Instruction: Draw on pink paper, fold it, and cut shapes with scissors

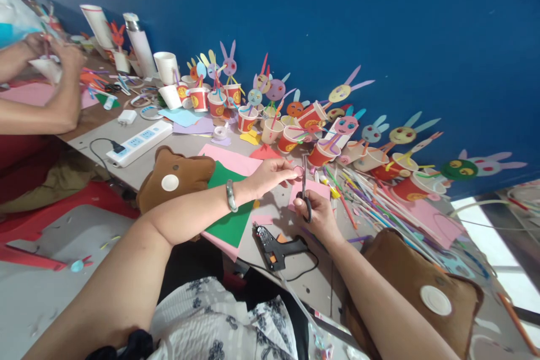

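Between the fingertips of my left hand [270,176] is a small round piece of pink paper [298,171]. My right hand [321,215] grips a pair of scissors [308,206] by the black handles, with the blades pointing up beside the paper's edge. Whether the blades touch the paper I cannot tell. Below my hands lie a pink paper sheet [295,198] and a small pink strip [262,219]. A black glue gun [274,244] rests on the table nearer to me, and green paper [230,222] lies under my left wrist.
Paper cups with rabbit faces [323,153] line the blue wall. Pipe cleaners [371,202] lie in a heap at right. Brown cushions [415,284] [179,171] flank my arms. A power strip [141,143] lies at left, near another person's hands [63,56] holding a cup.
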Available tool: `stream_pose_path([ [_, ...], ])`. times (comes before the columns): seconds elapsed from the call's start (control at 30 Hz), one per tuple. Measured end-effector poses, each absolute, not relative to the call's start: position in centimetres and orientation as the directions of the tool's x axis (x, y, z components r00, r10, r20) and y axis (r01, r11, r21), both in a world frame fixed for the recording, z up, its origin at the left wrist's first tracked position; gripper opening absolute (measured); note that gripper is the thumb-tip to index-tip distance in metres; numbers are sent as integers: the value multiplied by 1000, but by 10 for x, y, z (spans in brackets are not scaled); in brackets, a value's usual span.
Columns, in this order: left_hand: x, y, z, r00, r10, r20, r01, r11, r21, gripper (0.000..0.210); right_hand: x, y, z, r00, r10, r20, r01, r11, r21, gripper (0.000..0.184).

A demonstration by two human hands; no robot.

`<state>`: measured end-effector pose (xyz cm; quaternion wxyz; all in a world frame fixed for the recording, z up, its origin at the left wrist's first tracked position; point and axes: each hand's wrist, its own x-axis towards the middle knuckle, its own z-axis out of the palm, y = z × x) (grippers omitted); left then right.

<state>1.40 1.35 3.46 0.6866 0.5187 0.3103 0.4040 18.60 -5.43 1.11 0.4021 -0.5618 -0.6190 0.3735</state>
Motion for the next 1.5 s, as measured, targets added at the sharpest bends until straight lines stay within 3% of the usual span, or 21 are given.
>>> stream_pose_path([
  [1.5,11,19,32,447,890,84,-272,46,961,23,192,-51,-1,-79,994,69,360,93,-928,51],
])
